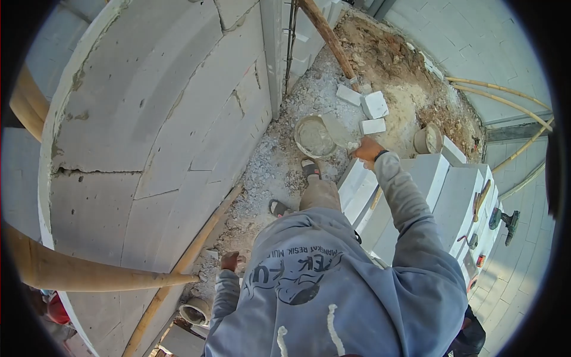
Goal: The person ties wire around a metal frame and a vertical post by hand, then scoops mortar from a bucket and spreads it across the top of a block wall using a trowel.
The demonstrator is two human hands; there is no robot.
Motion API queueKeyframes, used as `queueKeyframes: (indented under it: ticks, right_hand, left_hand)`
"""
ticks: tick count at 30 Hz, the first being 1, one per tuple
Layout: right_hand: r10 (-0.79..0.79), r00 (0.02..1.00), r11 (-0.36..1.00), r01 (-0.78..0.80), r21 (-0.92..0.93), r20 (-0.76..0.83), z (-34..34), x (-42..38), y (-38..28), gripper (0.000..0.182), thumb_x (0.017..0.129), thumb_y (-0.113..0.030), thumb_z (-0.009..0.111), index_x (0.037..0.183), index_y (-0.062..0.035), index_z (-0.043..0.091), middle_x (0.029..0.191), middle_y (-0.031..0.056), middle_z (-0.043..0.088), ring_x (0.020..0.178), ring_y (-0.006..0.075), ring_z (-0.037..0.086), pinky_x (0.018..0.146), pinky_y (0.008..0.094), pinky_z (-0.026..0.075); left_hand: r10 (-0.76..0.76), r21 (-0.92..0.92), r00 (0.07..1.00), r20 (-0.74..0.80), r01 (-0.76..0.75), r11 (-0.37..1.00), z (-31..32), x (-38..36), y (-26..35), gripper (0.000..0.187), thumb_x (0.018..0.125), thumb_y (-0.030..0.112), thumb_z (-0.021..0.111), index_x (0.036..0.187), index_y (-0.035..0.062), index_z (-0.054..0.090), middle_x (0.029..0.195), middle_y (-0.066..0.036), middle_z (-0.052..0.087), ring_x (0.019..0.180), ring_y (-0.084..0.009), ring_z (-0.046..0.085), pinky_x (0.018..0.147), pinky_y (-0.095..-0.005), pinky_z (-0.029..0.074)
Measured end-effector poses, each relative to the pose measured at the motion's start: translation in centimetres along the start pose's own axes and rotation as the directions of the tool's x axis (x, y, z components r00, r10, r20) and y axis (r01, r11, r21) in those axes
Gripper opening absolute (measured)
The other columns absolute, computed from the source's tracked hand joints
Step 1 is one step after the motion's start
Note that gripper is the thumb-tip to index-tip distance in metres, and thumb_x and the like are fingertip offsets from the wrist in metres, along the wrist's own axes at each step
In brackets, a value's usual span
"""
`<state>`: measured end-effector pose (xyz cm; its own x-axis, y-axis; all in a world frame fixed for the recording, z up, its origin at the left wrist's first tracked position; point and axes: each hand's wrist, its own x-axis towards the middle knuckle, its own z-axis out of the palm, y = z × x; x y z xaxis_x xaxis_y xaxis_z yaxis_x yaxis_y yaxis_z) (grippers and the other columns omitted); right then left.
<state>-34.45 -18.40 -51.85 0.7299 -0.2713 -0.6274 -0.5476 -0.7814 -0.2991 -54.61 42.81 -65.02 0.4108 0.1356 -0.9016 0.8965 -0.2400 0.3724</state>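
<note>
My right hand (367, 151) is closed round the handle of a trowel (338, 131). The broad, mortar-smeared blade reaches over the right rim of a round bucket (299, 138) of wet grey mortar. My left hand (231, 260) hangs low beside my body, near the block wall (172, 149). Its fingers are loosely bent and somewhat apart, and I see nothing in it. White blocks (375, 105) lie on the ground beyond the bucket.
Large stacked blocks (410, 184) stand at my right, with a cordless drill (510, 226) and other tools on or beside them. Another bucket (428, 140) stands beyond. Bamboo poles (101, 268) prop the left wall. Rubble (267, 160) covers the ground round my feet.
</note>
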Motion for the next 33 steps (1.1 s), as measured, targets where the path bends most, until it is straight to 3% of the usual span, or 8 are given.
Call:
queueKeyframes:
  ticks: [3,9,10,12,14,20,25,33]
  right_hand:
    - [-0.067,0.998,0.997,0.067,-0.041,0.002,1.8,3.0,1.4,0.034,0.064,-0.026,0.066,0.083,0.0024,0.064,0.077,0.0199,0.065,0.074,0.0348,0.063,0.070,0.0390,0.050]
    - [0.116,0.985,0.979,-0.092,-0.184,0.127,7.5,14.3,5.6,0.030,0.066,-0.017,0.062,0.089,0.0011,0.066,0.089,0.0212,0.065,0.090,0.0309,0.064,0.074,0.0401,0.051]
    - [0.180,0.976,0.946,-0.138,-0.293,0.120,9.6,16.8,6.8,0.027,0.067,-0.015,0.060,0.088,-0.0003,0.067,0.089,0.0209,0.066,0.090,0.0285,0.064,0.074,0.0405,0.051]
    - [0.236,0.962,0.946,-0.195,-0.261,0.135,12.8,21.0,8.2,0.027,0.072,-0.015,0.057,0.094,-0.0032,0.065,0.092,0.0180,0.066,0.090,0.0265,0.065,0.075,0.0398,0.052]
    - [0.264,0.961,0.931,-0.275,-0.242,-0.076,17.1,25.3,9.6,0.027,0.078,-0.015,0.054,0.103,-0.0048,0.059,0.094,0.0160,0.066,0.089,0.0280,0.065,0.075,0.0387,0.052]
    - [0.399,0.907,0.910,-0.373,-0.183,0.136,25.3,35.9,10.3,0.022,0.085,-0.013,0.049,0.104,-0.0047,0.057,0.096,0.0150,0.066,0.090,0.0275,0.065,0.073,0.0377,0.053]
    - [0.289,0.857,0.942,-0.333,0.031,0.427,28.4,38.7,9.4,0.045,0.069,-0.021,0.065,0.107,0.0016,0.056,0.101,0.0192,0.063,0.094,0.0326,0.062,0.078,0.0404,0.051]
    - [0.279,0.913,0.936,-0.328,0.127,0.299,24.4,28.6,14.0,0.051,0.067,-0.020,0.062,0.113,-0.0002,0.050,0.093,0.0220,0.064,0.091,0.0372,0.061,0.080,0.0438,0.048]
  left_hand:
    - [-0.014,0.082,0.998,-0.054,0.018,0.996,-0.7,-1.3,2.6,0.035,0.083,0.019,0.055,0.103,-0.0087,0.057,0.089,-0.016,0.064,0.074,-0.0259,0.066,0.061,-0.0325,0.053]
    - [0.037,0.134,0.989,-0.145,-0.018,0.991,3.9,-1.8,12.4,0.029,0.085,0.027,0.057,0.091,-0.0007,0.063,0.082,-0.008,0.065,0.072,-0.0179,0.065,0.057,-0.0276,0.050]
    - [0.164,0.169,0.984,-0.065,-0.151,0.974,6.2,-2.5,15.2,0.030,0.086,0.029,0.056,0.093,0.0006,0.063,0.081,-0.006,0.066,0.074,-0.0159,0.065,0.056,-0.0252,0.045]
    - [0.134,0.248,0.991,-0.025,-0.124,0.961,10.0,-1.6,18.5,0.029,0.088,0.026,0.055,0.096,-0.0008,0.062,0.084,-0.007,0.066,0.075,-0.0148,0.064,0.063,-0.0250,0.045]
    - [0.112,0.308,0.993,0.038,-0.118,0.944,14.0,0.2,20.9,0.030,0.089,0.023,0.054,0.102,-0.0027,0.060,0.087,-0.009,0.066,0.079,-0.0169,0.064,0.066,-0.0267,0.047]
    - [-0.037,0.379,0.988,0.153,-0.024,0.925,21.8,5.5,20.7,0.032,0.088,0.023,0.053,0.103,-0.0051,0.059,0.091,-0.014,0.066,0.087,-0.0185,0.063,0.076,-0.0275,0.047]
    - [-0.172,0.393,0.982,0.078,0.128,0.910,22.0,7.1,19.7,0.029,0.088,0.020,0.055,0.104,-0.0035,0.060,0.091,-0.012,0.066,0.086,-0.0176,0.063,0.077,-0.0277,0.047]
    - [-0.117,0.417,0.991,0.063,0.080,0.905,22.9,7.6,24.4,0.032,0.089,0.021,0.053,0.106,-0.0051,0.059,0.095,-0.012,0.066,0.087,-0.0178,0.062,0.079,-0.0286,0.046]
